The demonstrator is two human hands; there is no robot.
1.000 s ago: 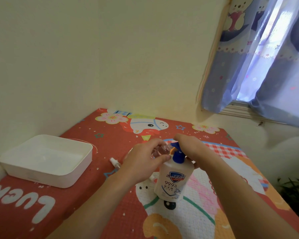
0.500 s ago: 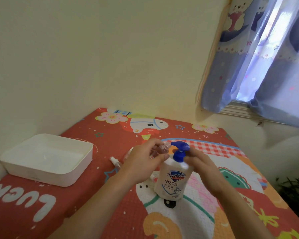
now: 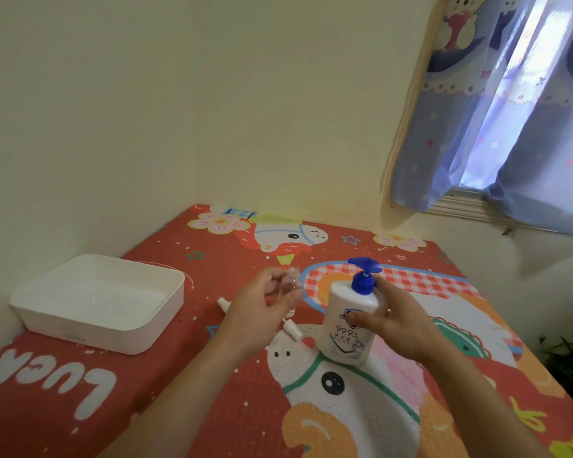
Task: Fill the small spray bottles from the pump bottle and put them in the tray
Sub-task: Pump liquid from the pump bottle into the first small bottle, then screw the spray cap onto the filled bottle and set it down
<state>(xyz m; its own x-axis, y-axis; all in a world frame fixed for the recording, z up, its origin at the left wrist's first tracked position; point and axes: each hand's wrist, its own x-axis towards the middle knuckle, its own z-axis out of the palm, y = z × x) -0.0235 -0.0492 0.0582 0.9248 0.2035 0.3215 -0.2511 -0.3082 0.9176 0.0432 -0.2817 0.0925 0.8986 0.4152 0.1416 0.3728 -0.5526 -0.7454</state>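
hands on both bottles

left hand (image 3: 258, 312) curls its fingers round a small clear plastic spray bottle (image 3: 290, 289), holding it upright with its open neck at the top, clear of the surface. right hand (image 3: 397, 322) wraps the white plastic pump bottle with a blue pump head (image 3: 351, 320), thumb across the printed label and fingers behind the body; the pump bottle stands upright on the red cartoon-printed mat (image 3: 212, 385), and its blue nozzle points away from the left hand. the small bottle sits just to the left of the pump bottle, near it but apart.

two small white spray caps lie on the mat by the left hand: one white cap (image 3: 223, 304) just beyond the wrist on the far-left side, another white cap with its tube (image 3: 291, 329) just right of the palm, between the left hand and the foot of the pump bottle.

well to the left of the left hand stands the white rectangular plastic tray (image 3: 139, 335), against the wall; whether anything lies inside it i cannot tell. far to the right of the right hand hangs a blue patterned curtain (image 3: 450, 127) over a window.
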